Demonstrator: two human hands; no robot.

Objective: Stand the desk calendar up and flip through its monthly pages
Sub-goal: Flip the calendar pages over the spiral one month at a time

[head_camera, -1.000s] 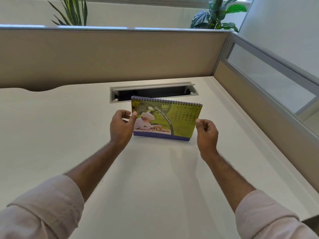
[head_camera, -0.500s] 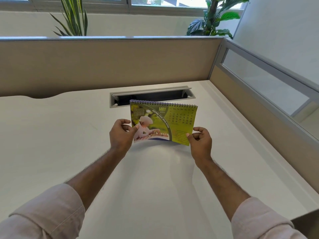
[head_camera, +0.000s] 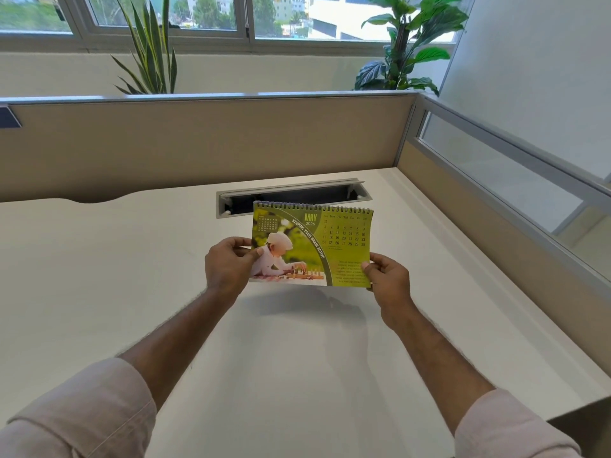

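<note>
— Where is the calendar (head_camera: 312, 244)?
— Up above the counter (head_camera: 99, 276), showing May.
— Who holds it?
— Left hand (head_camera: 228, 266) pinches its left edge, right hand (head_camera: 386, 279) pinches its right corner.

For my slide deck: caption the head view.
Both hands, left and right, hold the May calendar page above the white desk.
</note>
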